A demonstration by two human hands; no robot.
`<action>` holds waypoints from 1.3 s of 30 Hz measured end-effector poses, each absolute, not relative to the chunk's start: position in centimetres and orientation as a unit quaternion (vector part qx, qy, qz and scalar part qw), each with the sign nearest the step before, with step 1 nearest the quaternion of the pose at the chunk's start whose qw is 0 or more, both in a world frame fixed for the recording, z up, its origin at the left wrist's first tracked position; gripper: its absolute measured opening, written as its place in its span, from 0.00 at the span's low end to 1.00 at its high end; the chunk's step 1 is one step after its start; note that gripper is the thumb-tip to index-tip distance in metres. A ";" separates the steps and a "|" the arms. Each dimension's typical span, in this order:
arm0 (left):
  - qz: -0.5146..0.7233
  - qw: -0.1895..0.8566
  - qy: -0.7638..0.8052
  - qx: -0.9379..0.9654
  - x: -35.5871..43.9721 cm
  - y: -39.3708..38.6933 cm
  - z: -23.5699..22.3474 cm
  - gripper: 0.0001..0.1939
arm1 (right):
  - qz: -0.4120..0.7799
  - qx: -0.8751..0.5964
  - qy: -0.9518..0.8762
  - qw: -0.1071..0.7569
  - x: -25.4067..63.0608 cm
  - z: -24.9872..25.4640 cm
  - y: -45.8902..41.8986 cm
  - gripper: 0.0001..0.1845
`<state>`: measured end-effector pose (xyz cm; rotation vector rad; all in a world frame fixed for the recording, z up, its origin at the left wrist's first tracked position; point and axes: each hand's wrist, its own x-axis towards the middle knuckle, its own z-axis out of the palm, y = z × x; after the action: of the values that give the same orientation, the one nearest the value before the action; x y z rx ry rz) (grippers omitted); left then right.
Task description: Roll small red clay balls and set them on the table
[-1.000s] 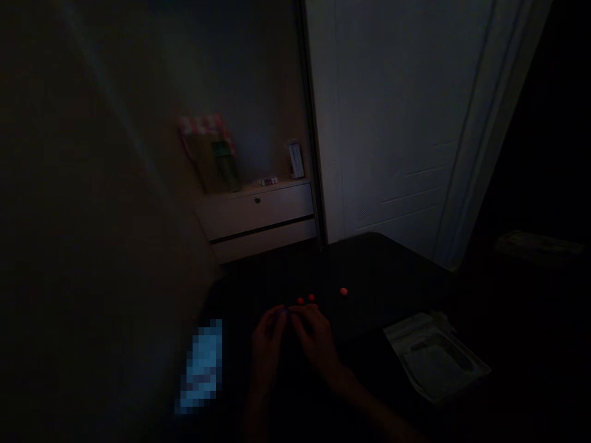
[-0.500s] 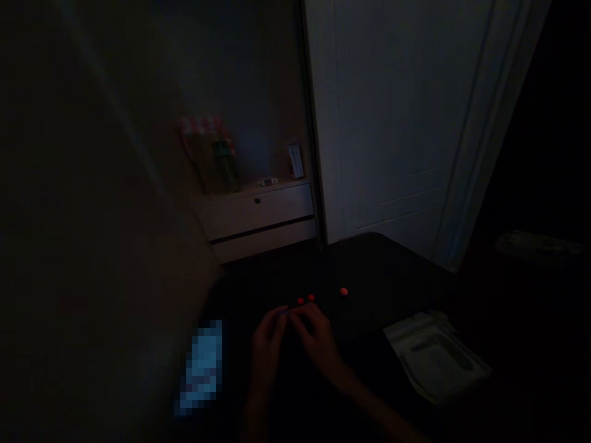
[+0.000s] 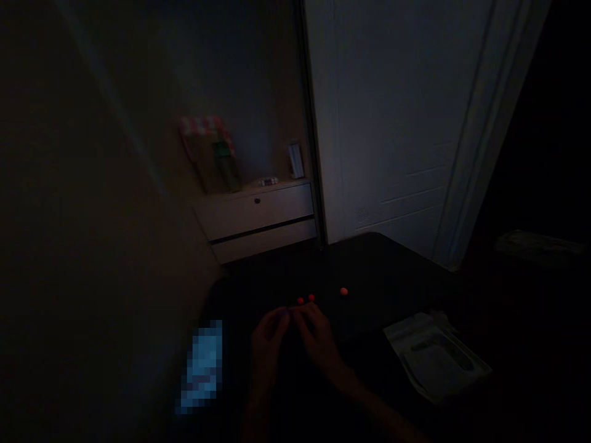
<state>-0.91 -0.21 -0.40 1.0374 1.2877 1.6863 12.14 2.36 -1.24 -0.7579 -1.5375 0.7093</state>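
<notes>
In the dim light my left hand is closed in a pinch at the table's near side. Its fingertips hold a small bluish-purple piece, too dark to name by kind. My right hand is also pinched, its thumb and forefinger meeting the same piece from the right. Just beyond the fingertips lie two small red balls, a left one and a right one. Farther right, a larger orange-pink ball rests on the black table. Most of the piece is hidden by my fingers.
On the right lies a pale, clear-fronted bag. A blurred bright screen-like patch is at the left. Behind the table stand a drawer unit with items on top and a white door.
My fingertips have shifted slightly around the purple piece, the two hands drawing a little apart. The balls and the bag have stayed put.
</notes>
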 end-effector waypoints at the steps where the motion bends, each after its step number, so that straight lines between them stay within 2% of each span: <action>1: 0.663 0.380 0.504 0.402 -0.9 -0.2 -0.5 0.27 | 0.306 -0.327 -0.663 0.599 12.1 -1.3 2.3 0.12; 6: 0.663 0.379 0.509 0.398 -1.1 0.0 -0.6 0.27 | 0.291 -0.338 -0.675 0.587 11.9 -1.7 2.1 0.14; 14: 0.657 0.358 0.525 0.406 -1.2 0.0 -0.6 0.31 | 0.278 -0.307 -0.716 0.562 11.8 -1.8 1.8 0.25; 20: 0.654 0.349 0.526 0.416 -1.2 0.0 -0.6 0.33 | 0.269 -0.304 -0.725 0.555 11.8 -2.0 1.8 0.24; 31: 0.651 0.349 0.531 0.416 -1.3 -0.1 -0.8 0.30 | 0.252 -0.307 -0.739 0.544 11.8 -2.4 1.9 0.28; 39: 0.666 0.352 0.525 0.396 -1.3 -0.1 -1.2 0.27 | 0.279 -0.333 -0.715 0.547 11.7 -2.7 2.0 0.24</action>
<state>-1.27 -0.05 -1.15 1.0251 1.3593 1.7232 11.73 2.01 -2.69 -0.7890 -1.6953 0.6608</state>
